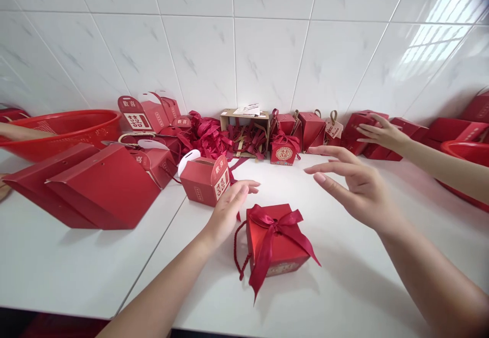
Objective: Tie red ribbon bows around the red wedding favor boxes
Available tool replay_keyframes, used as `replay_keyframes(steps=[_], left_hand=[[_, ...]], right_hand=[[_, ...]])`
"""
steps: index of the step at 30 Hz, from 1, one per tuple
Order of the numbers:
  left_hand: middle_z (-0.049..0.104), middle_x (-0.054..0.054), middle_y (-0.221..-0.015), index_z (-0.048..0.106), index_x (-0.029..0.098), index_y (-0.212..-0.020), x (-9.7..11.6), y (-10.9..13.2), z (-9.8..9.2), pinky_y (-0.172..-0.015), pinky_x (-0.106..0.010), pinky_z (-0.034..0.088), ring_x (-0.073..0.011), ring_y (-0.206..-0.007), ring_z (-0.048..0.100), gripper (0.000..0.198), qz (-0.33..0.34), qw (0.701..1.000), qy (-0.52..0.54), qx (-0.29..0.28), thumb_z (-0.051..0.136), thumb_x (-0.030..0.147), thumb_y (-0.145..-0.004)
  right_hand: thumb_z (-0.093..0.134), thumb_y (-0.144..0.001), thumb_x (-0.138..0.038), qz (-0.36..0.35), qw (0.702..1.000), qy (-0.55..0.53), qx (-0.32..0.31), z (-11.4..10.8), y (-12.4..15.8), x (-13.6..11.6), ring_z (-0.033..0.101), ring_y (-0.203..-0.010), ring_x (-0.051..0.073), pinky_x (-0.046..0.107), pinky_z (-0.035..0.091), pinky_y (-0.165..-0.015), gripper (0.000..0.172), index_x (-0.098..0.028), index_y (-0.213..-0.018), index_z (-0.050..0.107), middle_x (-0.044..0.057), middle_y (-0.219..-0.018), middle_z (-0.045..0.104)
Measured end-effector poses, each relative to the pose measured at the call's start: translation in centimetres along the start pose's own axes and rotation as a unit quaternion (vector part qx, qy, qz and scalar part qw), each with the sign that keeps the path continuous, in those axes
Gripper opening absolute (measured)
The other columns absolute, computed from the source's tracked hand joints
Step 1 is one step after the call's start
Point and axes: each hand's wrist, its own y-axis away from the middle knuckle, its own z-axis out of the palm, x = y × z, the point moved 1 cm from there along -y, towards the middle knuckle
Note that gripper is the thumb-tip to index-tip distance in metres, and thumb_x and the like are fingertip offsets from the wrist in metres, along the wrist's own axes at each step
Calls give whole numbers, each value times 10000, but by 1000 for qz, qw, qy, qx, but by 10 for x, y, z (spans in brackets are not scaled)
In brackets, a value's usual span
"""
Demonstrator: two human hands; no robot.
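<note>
Head view: box (277, 244) upright on table (95, 272), centre-front, btwn hands. Roughly cubic, no clear long axis; bow up, ribbon tails trailing toward camera. L hand (229, 208) released, flat, at rear-left corner, contact unclear. R hand (355, 185) released, fingers spread, apart to right.

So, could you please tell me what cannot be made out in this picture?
Head view:
Ribboned box: front print, covered by its bow's tail.
Red basket: bottom hidden behind its rim; left edge cuts it.
Paper slip on the cardboard box: print too small.
Co-worker's hand: the person lies beyond the right edge.
</note>
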Motion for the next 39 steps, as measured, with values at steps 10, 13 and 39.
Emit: replay_keyframes(steps=[10,13,39], left_hand=[[645,-53,-948,593,195,-986,-18,-10,-2,-831,-310,395,-221,-1030,580,419,-74,989,86,90,434,572,-896],[640,-44,-926,582,209,-986,-22,-10,-3,-821,-315,391,-224,-1016,582,413,-76,987,98,100,441,584,-886],[598,-38,-853,518,231,-948,-55,-24,0,-706,-301,421,-207,-882,557,453,-182,980,66,46,486,666,-830]], right_hand=[[696,-828,-266,2,970,84,-229,52,18,-23,404,-1305,348,592,367,-1035,87,-287,-866,771,70,-1386,510],[656,-846,-196,14,970,96,-221,50,16,-22,422,-1300,324,567,374,-1042,127,-259,-805,758,68,-1360,538],[594,-790,-429,196,950,88,228,26,-114,256,636,-953,257,399,485,-872,299,-177,-794,755,105,-987,717]])
